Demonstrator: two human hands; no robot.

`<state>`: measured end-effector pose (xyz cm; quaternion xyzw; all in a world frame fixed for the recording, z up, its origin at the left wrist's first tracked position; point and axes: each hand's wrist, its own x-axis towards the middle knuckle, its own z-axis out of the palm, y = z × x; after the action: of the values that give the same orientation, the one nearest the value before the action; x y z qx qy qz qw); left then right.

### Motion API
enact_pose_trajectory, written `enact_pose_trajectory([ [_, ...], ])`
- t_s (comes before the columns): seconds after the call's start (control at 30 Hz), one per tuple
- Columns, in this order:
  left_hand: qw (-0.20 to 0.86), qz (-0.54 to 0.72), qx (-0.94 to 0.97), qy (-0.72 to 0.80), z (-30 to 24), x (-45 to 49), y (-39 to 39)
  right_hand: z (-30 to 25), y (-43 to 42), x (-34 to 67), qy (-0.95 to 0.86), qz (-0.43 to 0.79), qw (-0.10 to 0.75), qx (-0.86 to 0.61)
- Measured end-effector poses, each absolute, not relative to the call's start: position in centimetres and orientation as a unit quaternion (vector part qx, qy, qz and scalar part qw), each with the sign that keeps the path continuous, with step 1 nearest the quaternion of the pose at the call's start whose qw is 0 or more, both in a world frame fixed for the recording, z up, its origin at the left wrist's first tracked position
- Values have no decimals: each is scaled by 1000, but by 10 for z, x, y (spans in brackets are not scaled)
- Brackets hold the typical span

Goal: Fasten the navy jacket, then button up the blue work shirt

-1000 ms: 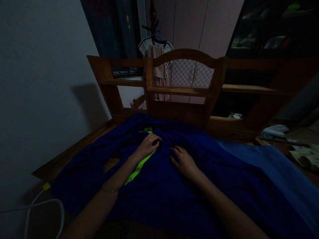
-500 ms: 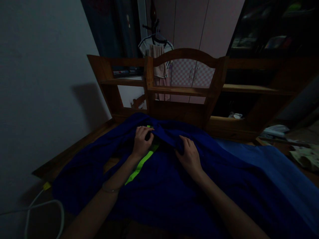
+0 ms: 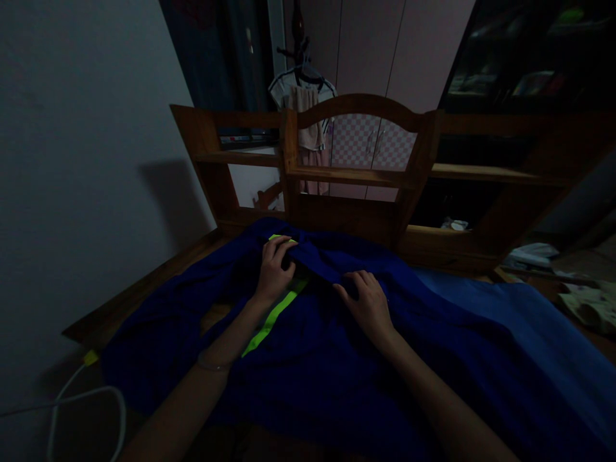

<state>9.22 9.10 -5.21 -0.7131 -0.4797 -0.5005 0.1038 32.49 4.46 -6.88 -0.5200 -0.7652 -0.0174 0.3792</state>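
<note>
A dark blue cloth (image 3: pixel 337 366) with a neon green strip (image 3: pixel 269 321) lies spread over the bed in a dim room. My left hand (image 3: pixel 274 273) is closed on a raised fold of the blue cloth near the green strip's far end. My right hand (image 3: pixel 368 301) grips the same fold a little to the right, fingers curled over the fabric. Both forearms reach forward across the cloth. A thin bracelet (image 3: pixel 212 366) sits on my left wrist.
A wooden headboard with shelves (image 3: pixel 356 173) stands just beyond the cloth. A grey wall (image 3: pixel 81 160) is on the left, with a white cable (image 3: pixel 86 404) below it. Clothes hang on a rack (image 3: pixel 303 102) behind. Small items (image 3: pixel 587 298) lie at the right.
Both hands have closed on the blue cloth and drawn a fold up and toward the headboard. The left hand moved slightly left and farther away.
</note>
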Motion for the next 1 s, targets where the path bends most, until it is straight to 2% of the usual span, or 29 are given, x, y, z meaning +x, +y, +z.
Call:
enact_pose_trajectory([
  [0.33, 75, -457, -751, -471, -56, 93, 94, -77, 47, 328, -786, 3, 342, -515],
  [0.6, 87, -544, -596, -584, -81, 58, 116, -74, 53, 339, -749, 12, 372, -549],
  [0.83, 103, -602, -520, -596, -81, 46, 122, -79, 53, 337, -741, 44, 375, -556],
  [1.0, 117, -651, -499, -560, -64, 49, 110, -75, 61, 345, -722, 159, 406, -537],
])
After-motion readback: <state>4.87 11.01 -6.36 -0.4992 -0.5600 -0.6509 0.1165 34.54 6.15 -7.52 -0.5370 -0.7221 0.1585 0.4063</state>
